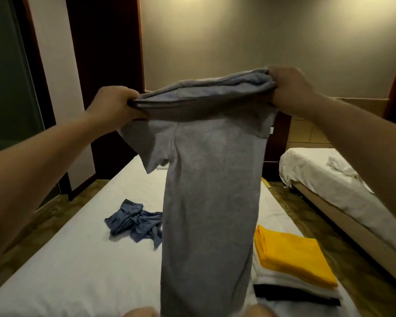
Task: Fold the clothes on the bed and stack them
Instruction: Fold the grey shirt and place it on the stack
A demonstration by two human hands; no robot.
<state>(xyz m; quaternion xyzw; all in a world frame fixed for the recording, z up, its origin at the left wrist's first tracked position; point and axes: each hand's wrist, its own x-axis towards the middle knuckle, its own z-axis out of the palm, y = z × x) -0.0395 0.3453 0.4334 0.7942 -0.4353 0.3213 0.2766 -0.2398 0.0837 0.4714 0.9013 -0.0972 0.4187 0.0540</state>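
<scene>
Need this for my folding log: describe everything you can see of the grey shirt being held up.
The grey T-shirt looks like soft heathered knit. The left hand and right hand grip its bunched top edge, holding it above the white bed. It hangs long and narrow, one short sleeve sticking out on the left, a small white tag at the right edge. Its lower end leaves the frame, so whether it touches the bed is unclear.

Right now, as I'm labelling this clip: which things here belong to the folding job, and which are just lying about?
Job: grey T-shirt, held up by the left hand and right hand; crumpled blue garment on the bed; folded stack, yellow on top, at its right side.
Lying about: second bed to the right; white cloth crumpled on it.
</scene>
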